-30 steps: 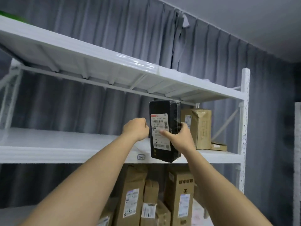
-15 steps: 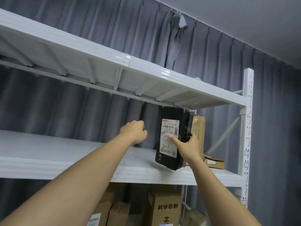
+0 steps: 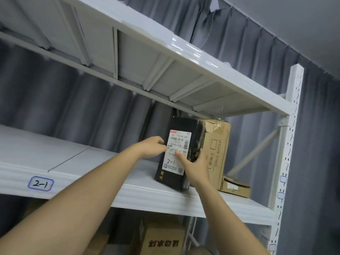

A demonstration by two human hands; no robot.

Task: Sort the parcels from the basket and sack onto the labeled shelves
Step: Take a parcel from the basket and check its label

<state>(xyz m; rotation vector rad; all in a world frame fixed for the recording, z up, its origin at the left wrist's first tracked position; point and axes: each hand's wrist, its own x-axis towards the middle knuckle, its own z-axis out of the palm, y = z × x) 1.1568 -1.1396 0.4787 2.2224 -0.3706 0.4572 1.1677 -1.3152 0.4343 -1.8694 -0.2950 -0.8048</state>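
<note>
- Two hands meet at the black parcel (image 3: 185, 144) in your head view; it stands upright, tilted slightly, on the white shelf (image 3: 92, 162) marked 2-1 (image 3: 40, 184), touching a tall cardboard box (image 3: 218, 144) to its right.
- Your right hand (image 3: 195, 167) grips the parcel's right edge, thumb pressed on its white shipping label (image 3: 177, 151), fingers curled behind.
- Your left hand (image 3: 153, 147) touches the parcel's left edge, fingers curled; you cannot tell whether they pinch it.
- A small flat carton (image 3: 236, 187) lies further right.
</note>
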